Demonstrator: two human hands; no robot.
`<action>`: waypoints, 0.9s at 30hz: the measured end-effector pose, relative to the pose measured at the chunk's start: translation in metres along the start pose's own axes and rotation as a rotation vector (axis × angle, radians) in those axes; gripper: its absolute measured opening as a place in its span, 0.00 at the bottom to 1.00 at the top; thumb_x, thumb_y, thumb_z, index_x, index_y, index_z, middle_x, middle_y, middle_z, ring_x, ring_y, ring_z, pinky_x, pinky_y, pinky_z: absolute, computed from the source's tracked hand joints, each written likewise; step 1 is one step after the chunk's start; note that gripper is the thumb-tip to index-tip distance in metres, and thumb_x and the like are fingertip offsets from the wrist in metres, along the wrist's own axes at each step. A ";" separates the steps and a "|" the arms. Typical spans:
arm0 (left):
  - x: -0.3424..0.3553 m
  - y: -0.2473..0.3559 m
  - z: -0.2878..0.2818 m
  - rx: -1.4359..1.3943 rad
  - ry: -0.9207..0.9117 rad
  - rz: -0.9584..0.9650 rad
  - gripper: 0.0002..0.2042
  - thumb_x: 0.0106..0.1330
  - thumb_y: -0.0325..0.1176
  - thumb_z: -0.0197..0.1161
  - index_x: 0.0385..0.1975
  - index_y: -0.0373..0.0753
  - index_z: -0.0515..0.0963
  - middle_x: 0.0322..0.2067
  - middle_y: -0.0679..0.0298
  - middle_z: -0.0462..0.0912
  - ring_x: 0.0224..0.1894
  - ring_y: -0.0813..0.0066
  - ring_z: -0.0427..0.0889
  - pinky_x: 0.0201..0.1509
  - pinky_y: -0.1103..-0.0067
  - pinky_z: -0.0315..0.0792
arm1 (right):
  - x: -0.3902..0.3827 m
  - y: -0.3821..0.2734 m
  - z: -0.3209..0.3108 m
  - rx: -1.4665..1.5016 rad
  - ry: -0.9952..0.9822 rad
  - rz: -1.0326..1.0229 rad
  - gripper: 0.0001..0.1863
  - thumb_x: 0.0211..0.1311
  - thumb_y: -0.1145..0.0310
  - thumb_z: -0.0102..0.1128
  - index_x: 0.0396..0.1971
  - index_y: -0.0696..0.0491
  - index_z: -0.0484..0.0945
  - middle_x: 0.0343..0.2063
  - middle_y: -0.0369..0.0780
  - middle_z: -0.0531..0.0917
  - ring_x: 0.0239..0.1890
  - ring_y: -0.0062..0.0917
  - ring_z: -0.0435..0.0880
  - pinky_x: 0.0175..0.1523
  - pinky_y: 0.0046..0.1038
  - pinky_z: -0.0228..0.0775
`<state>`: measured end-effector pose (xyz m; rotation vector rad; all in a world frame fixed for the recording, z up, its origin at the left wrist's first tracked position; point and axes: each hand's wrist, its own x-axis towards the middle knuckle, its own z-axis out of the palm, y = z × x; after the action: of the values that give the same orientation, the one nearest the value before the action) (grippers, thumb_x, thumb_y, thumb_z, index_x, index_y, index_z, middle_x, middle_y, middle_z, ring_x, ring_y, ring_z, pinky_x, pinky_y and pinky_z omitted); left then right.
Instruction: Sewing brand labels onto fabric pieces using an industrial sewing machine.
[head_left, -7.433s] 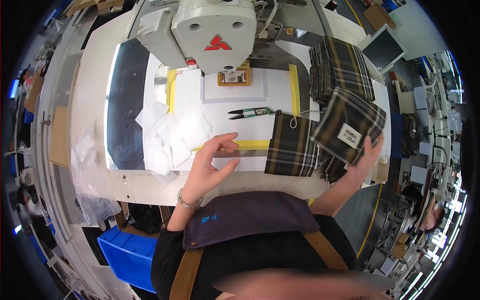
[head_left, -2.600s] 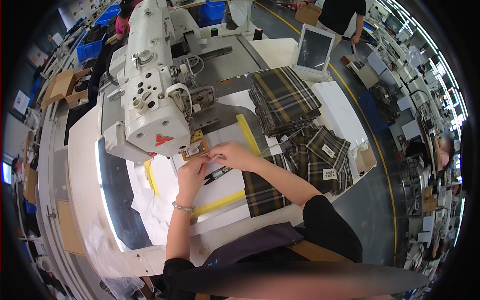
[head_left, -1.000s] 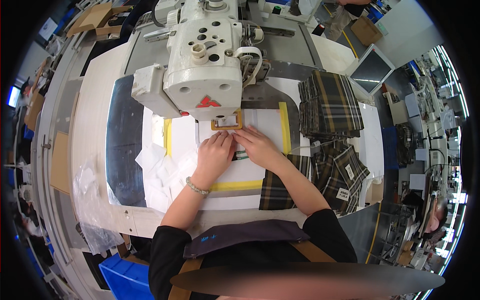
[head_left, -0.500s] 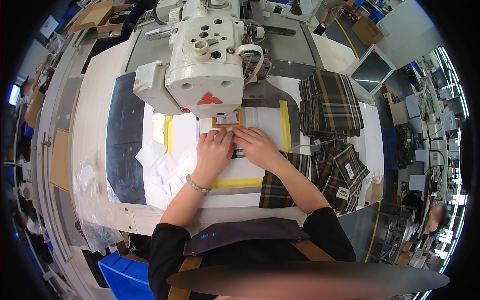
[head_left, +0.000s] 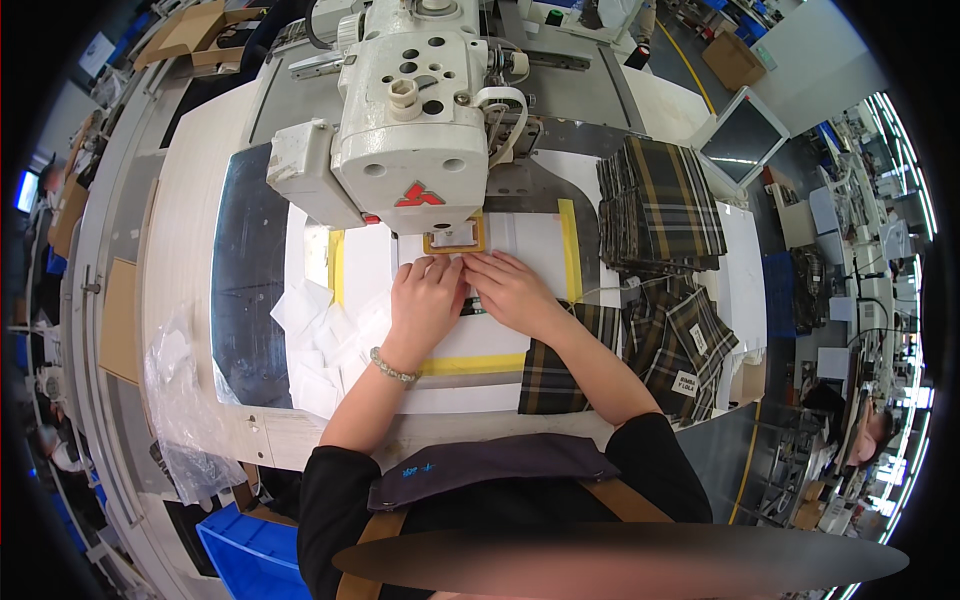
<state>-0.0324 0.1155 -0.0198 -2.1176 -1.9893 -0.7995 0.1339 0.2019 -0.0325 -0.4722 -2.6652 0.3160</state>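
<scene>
The left hand (head_left: 427,298) and right hand (head_left: 512,293) sit side by side at the near edge of the yellow frame (head_left: 481,236), beneath the sewing machine (head_left: 408,150); their fingers are bent, tips close together, and I cannot tell whether they pinch anything. Snips (head_left: 475,307) show between the hands, partly covered. The right forearm crosses a plaid cloth (head_left: 553,382); labelled plaid pieces (head_left: 660,335) lie farther right, white squares (head_left: 318,345) to the left.
</scene>
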 end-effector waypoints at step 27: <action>0.001 -0.002 0.003 -0.168 -0.023 0.020 0.17 0.54 0.31 0.67 0.45 0.35 0.79 0.43 0.53 0.84 0.47 0.61 0.83 0.51 0.70 0.76 | 0.003 0.003 -0.003 0.064 -0.009 0.029 0.14 0.56 0.73 0.58 0.43 0.56 0.77 0.52 0.46 0.79 0.57 0.34 0.77 0.68 0.40 0.62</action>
<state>-0.0330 0.1176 -0.0224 -2.2422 -1.9724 -0.9745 0.1336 0.2056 -0.0301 -0.4904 -2.6500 0.4113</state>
